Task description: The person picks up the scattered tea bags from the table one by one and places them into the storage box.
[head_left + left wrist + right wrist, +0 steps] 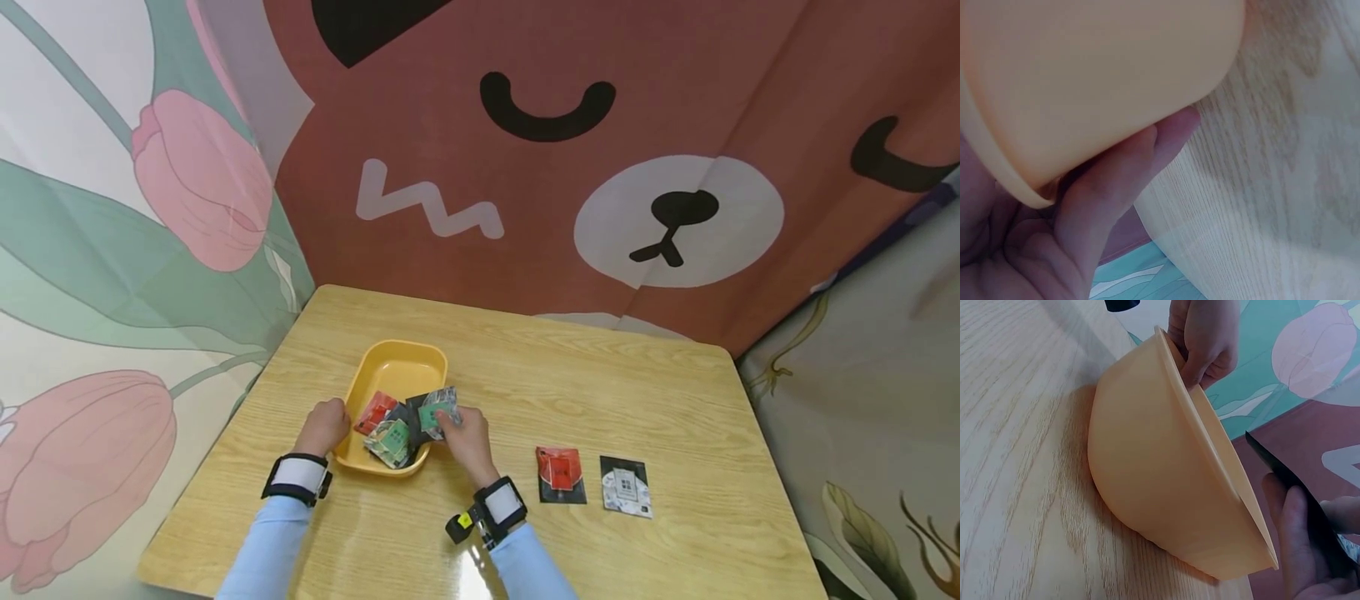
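Note:
A yellow plastic tub [402, 377] stands on the table. My left hand [324, 427] grips its left rim; in the left wrist view, fingers [1116, 172] lie along the tub's outer wall. Over the right rim, my right hand [468, 442] pinches a flat green-and-black packet [435, 414]. From the right wrist view, this packet [1300, 494] appears as a thin dark sheet between thumb and fingers, apart from the tub wall [1154, 444]. Inside the tub lie a red packet [375, 410] and a green one [392, 442], overlapping dark packets partly hidden beneath.
To the right of the tub, a red-and-black packet [560, 473] and a white-and-black packet [626, 485] lie flat, side by side and apart. The wooden table [570, 375] meets a printed cloth backdrop [525, 267] at its far edge.

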{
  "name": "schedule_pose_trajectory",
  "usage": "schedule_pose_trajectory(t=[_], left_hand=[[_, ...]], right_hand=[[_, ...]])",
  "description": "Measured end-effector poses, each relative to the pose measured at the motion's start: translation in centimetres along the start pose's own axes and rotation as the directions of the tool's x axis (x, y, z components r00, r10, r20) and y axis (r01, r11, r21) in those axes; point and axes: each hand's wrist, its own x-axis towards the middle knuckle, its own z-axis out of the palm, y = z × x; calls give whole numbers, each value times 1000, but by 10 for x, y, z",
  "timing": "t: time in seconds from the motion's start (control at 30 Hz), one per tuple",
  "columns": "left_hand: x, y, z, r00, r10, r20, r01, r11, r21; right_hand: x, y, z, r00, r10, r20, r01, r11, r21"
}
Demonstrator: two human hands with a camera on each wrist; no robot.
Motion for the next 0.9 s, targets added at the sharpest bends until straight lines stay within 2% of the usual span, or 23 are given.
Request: schedule_pose_trajectory(t=[0.5,0.9], left_hand=[[0,1,-1,1000,-5,-1,5,1000,8],[-2,2,-2,1000,-24,7,24,1000,-3]], right_hand=[[6,1,2,1000,6,1,-6,1000,0],[7,1,7,1000,-27,12,27,999,-22]])
